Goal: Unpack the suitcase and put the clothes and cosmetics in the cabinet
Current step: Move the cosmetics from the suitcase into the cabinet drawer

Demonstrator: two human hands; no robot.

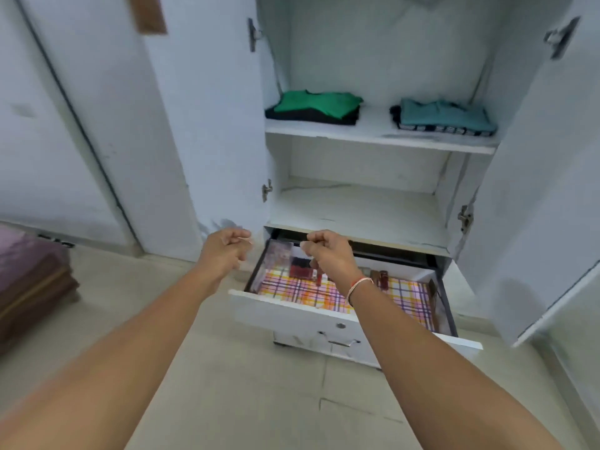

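Overhead, left hand (pixel 224 251) and right hand (pixel 328 254) raised above the open drawer (pixel 292 311), fingers loosely curled, nothing gripped, cosmetics (pixel 300 267) laid inside on checked liner (pixel 324 292), no writing legible.

Both hands, left (pixel 227 251) and right (pixel 328 254), hover loosely curled over the open drawer (pixel 292 315) holding cosmetics (pixel 300 267)
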